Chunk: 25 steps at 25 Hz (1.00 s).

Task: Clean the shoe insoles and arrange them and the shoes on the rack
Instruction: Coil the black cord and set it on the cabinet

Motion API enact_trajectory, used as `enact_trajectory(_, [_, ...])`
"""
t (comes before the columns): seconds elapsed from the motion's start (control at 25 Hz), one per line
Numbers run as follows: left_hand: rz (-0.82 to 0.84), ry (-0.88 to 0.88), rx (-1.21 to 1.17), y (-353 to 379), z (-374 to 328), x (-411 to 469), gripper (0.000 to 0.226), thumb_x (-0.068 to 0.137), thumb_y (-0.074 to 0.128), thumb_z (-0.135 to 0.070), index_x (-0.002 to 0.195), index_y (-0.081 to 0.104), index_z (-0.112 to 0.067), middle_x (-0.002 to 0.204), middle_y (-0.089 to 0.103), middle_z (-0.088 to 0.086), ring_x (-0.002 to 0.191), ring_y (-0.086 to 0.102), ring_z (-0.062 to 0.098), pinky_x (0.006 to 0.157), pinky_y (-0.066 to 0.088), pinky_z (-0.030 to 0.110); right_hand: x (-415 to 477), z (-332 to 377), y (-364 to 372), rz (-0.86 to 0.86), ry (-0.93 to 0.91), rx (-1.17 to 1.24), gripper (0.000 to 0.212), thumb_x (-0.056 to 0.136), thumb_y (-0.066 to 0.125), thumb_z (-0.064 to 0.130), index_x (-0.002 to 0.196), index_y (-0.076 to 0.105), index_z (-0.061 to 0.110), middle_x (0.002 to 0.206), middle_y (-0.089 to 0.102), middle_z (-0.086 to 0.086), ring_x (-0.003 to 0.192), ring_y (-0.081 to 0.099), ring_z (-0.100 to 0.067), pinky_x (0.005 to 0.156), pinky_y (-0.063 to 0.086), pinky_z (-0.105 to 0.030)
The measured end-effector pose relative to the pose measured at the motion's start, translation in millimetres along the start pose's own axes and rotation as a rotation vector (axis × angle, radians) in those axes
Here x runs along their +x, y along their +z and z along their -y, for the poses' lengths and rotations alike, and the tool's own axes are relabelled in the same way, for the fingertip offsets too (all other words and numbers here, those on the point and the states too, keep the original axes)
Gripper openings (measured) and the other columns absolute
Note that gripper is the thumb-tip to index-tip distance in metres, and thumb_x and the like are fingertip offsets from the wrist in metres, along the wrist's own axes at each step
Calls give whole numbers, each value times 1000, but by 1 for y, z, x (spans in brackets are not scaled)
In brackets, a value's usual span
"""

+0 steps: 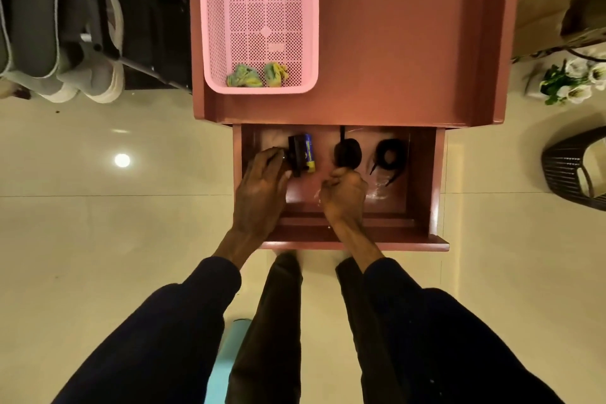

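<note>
I am watching both hands working inside the open drawer under the reddish bench. The left hand is curling its fingers and thumb round a black case, which is lying against a blue and yellow can. The right hand is sitting apart from it, balled up just below a round black brush; I cannot tell whether it is holding anything. A black coil is lying beside the brush. A pink basket on the bench is carrying crumpled green-yellow cloths. The pale shoes are sitting at the dark rack, far left.
</note>
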<state>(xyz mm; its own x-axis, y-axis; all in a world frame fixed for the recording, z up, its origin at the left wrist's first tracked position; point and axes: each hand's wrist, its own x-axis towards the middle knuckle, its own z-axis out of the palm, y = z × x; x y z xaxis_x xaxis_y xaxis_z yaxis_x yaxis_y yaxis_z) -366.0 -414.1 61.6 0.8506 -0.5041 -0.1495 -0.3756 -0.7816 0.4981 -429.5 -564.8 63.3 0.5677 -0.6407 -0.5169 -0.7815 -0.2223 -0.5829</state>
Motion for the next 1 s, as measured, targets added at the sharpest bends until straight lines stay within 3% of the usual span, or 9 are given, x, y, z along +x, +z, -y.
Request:
enact_trajectory(0.12, [78, 124, -123, -13, -16, -33, 71, 96, 66, -53, 147, 53, -6, 152, 50, 12, 140, 49, 28, 108, 51, 48, -14, -3, -21, 24, -22, 13, 12, 87, 64, -1, 96, 69, 5, 82, 67, 1, 70, 59, 3, 61, 45, -2])
enact_trajectory(0.24, [316, 336, 24, -9, -25, -61, 108, 84, 53, -82, 158, 34, -6, 167, 25, 17, 156, 20, 35, 119, 30, 62, -26, -5, -44, 24, -92, 9, 17, 85, 67, 3, 100, 69, 11, 92, 69, 1, 78, 63, -2, 68, 52, -10])
enact_trajectory(0.28, [332, 374, 121, -5, -26, -62, 110, 83, 58, -79, 159, 30, -5, 169, 17, 19, 157, 12, 37, 120, 26, 65, -28, -6, -53, 14, -116, -1, 21, 85, 67, 1, 103, 69, 12, 96, 70, 0, 80, 63, -3, 70, 53, -10])
enact_trajectory(0.36, [243, 405, 295, 2, -30, -57, 109, 77, 84, -48, 160, 28, -6, 169, 12, 23, 157, 9, 41, 119, 24, 66, -32, -6, -71, -15, -153, -24, 28, 84, 67, -5, 108, 69, 9, 102, 71, -2, 83, 63, -4, 71, 46, -1])
enact_trajectory(0.44, [127, 452, 367, 5, -33, -52, 106, 73, 88, -27, 160, 30, -9, 168, 15, 24, 156, 13, 43, 119, 24, 68, -35, -5, -89, -55, -176, -26, 34, 83, 65, -8, 113, 69, 8, 107, 70, -2, 89, 63, -5, 74, 42, 2])
enact_trajectory(0.56, [-8, 481, 428, 6, -37, -48, 107, 75, 87, -14, 162, 24, -15, 170, 8, 22, 155, 17, 44, 118, 24, 69, -35, -5, -109, -118, -215, 7, 34, 85, 64, -8, 115, 68, 9, 109, 68, 0, 96, 62, -5, 81, 42, 2])
enact_trajectory(0.76, [-157, 496, 532, -3, -58, 0, 95, 80, 49, 21, 163, 23, -17, 169, 9, 22, 153, 18, 45, 119, 25, 68, -29, 4, -124, -164, -221, 129, 32, 89, 65, -3, 117, 68, 13, 109, 68, 6, 101, 65, -6, 87, 53, -15])
enact_trajectory(0.88, [-141, 625, 582, -20, -78, 45, 82, 92, 16, 21, 157, 41, -21, 164, 31, 21, 150, 29, 44, 117, 32, 65, -22, 17, -127, -208, -208, 166, 32, 88, 65, -2, 116, 68, 13, 108, 70, 3, 97, 66, -8, 82, 58, -24])
enact_trajectory(1.0, [-107, 705, 672, -32, -93, 86, 78, 96, 16, 18, 162, 30, -21, 165, 26, 18, 151, 26, 43, 116, 33, 64, -15, 35, -133, -218, -217, 214, 31, 88, 63, -2, 114, 68, 13, 105, 69, 3, 92, 65, -7, 76, 56, -19])
